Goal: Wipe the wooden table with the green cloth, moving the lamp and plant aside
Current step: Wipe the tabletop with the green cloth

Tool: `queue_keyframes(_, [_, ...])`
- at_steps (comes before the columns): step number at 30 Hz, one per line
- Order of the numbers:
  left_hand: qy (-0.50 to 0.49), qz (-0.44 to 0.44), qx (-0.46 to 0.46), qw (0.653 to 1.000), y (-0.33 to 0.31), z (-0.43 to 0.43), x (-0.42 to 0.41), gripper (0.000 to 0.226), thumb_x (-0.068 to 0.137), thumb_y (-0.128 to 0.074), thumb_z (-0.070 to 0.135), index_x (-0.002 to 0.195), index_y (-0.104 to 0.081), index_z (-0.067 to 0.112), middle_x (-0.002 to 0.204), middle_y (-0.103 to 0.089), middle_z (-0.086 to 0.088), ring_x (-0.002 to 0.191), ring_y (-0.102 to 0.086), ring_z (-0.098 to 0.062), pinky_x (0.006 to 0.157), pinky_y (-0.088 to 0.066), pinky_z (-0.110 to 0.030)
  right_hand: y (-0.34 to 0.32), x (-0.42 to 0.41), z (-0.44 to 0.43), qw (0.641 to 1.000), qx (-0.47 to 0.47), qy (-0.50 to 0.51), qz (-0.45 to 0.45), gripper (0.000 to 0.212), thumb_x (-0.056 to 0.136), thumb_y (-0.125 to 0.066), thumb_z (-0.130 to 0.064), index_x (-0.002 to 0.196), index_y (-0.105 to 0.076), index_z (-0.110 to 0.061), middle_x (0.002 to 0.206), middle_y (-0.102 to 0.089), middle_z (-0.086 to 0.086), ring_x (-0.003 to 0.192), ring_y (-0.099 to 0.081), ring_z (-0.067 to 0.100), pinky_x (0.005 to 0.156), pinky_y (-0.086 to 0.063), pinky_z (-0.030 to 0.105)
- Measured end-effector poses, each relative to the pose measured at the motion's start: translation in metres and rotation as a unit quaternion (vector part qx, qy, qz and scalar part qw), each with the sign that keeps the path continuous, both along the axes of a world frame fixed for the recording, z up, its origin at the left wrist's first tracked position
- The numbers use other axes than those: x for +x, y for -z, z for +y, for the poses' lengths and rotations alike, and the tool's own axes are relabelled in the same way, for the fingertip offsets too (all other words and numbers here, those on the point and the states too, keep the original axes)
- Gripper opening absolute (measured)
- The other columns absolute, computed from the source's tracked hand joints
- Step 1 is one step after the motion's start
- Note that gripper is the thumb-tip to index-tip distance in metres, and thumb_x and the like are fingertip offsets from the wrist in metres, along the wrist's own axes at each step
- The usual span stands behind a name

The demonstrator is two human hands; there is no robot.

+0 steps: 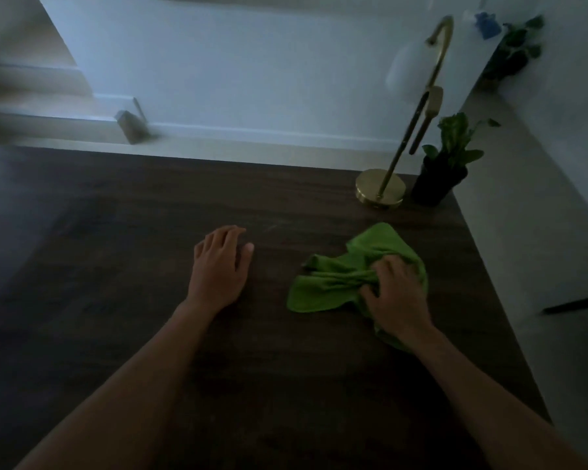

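Note:
A dark wooden table (123, 252) fills most of the view. The green cloth (330, 283) lies bunched on its right half, and my right hand (394, 293) presses down on it, fingers gripping the folds. Flat on the bare wood to the left of the cloth rests my left hand (218, 266), fingers spread, holding nothing. At the table's far right corner stands a brass lamp (381, 188) with a round base and a curved neck. Right beside it is a small plant (445, 167) in a black pot.
The table's right edge runs close past the cloth, with pale floor beyond it. A white wall and baseboard lie behind the table. A second plant (513, 49) and a blue object (487, 23) sit far back at the upper right. A small greyish object (133, 125) stands by the baseboard.

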State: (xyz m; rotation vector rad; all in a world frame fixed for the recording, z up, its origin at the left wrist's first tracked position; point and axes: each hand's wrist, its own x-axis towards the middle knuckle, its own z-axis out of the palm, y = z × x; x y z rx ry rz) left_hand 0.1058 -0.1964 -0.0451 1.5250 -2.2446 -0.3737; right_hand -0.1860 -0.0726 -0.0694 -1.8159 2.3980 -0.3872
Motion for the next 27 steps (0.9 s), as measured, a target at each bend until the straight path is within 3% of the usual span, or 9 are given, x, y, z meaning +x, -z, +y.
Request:
queue_keyframes(1, [0.002,-0.009,-0.001,1.000,0.002,-0.009,0.013,0.041,0.099,-0.040,0.038,0.132,-0.049,0.015,0.137,-0.049,-0.010,0.129,-0.043,-0.027,0.108,-0.032,-0.047,-0.002,-0.006,-0.009,0.998,0.023,0.057,0.011,0.051,0.082,-0.038,-0.048,0.116,-0.051,-0.012,0.129,-0.046,0.015,0.121,-0.043,0.037,0.103,-0.033,0.047])
queue_keyframes(3, [-0.002,-0.025,0.005,1.000,0.006,-0.023,0.034,0.042,0.099,-0.041,0.037,0.133,-0.049,0.015,0.139,-0.048,-0.011,0.130,-0.041,-0.029,0.108,-0.030,-0.048,-0.007,-0.001,-0.040,0.981,0.084,0.172,-0.008,0.056,0.093,-0.035,-0.046,0.139,-0.034,-0.014,0.151,-0.024,0.018,0.138,-0.022,0.043,0.111,-0.017,0.062])
queue_keyframes(5, [-0.008,-0.033,0.012,0.999,0.011,-0.034,0.051,0.042,0.099,-0.040,0.038,0.134,-0.049,0.015,0.141,-0.047,-0.011,0.132,-0.039,-0.029,0.109,-0.028,-0.048,-0.007,0.027,-0.079,0.968,0.105,0.222,-0.045,0.062,0.097,-0.029,-0.046,0.151,-0.015,-0.019,0.159,-0.007,0.016,0.143,-0.004,0.045,0.112,-0.004,0.068])
queue_keyframes(9, [0.012,-0.047,0.017,0.999,0.016,-0.059,0.067,0.041,0.099,-0.040,0.038,0.133,-0.050,0.018,0.144,-0.044,-0.009,0.134,-0.037,-0.029,0.110,-0.026,-0.049,0.001,0.106,-0.125,0.987,0.112,0.114,0.004,0.067,0.093,-0.021,-0.057,0.153,-0.007,-0.029,0.161,-0.002,0.013,0.145,0.005,0.046,0.109,0.008,0.070])
queue_keyframes(13, [0.033,-0.054,0.018,0.998,0.021,-0.100,0.065,0.037,0.099,-0.041,0.035,0.131,-0.052,0.019,0.152,-0.032,-0.013,0.138,-0.030,-0.034,0.111,-0.023,-0.052,0.003,0.154,-0.085,0.996,0.075,-0.030,0.042,0.072,0.088,-0.022,-0.071,0.151,-0.017,-0.037,0.162,-0.007,0.002,0.148,0.005,0.034,0.113,0.012,0.061])
queue_keyframes(17, [0.055,-0.081,0.035,0.995,0.026,-0.136,0.062,0.044,0.099,-0.037,0.038,0.141,-0.041,0.023,0.157,-0.024,-0.010,0.145,-0.018,-0.031,0.116,-0.016,-0.049,0.001,0.120,-0.058,0.993,0.097,-0.028,0.067,0.074,0.084,-0.015,-0.076,0.150,-0.006,-0.044,0.163,0.000,-0.007,0.149,0.009,0.023,0.116,0.007,0.056])
queue_keyframes(23, [0.071,-0.088,0.023,0.993,0.031,-0.141,0.062,0.049,0.099,-0.036,0.040,0.145,-0.033,0.024,0.157,-0.023,-0.007,0.146,-0.014,-0.027,0.119,-0.011,-0.049,0.010,0.102,-0.173,0.987,0.124,0.089,0.050,0.067,0.094,-0.016,-0.062,0.153,0.000,-0.034,0.163,0.007,0.001,0.148,0.009,0.032,0.113,0.006,0.063])
queue_keyframes(27, [0.055,-0.071,-0.006,0.996,0.032,-0.140,0.061,0.045,0.097,-0.039,0.036,0.139,-0.042,0.021,0.152,-0.033,-0.009,0.143,-0.023,-0.028,0.116,-0.018,-0.049,0.009,0.143,-0.188,0.992,0.102,-0.017,0.072,0.062,0.095,-0.014,-0.061,0.152,-0.004,-0.038,0.163,0.002,-0.005,0.147,0.009,0.035,0.112,0.008,0.065])
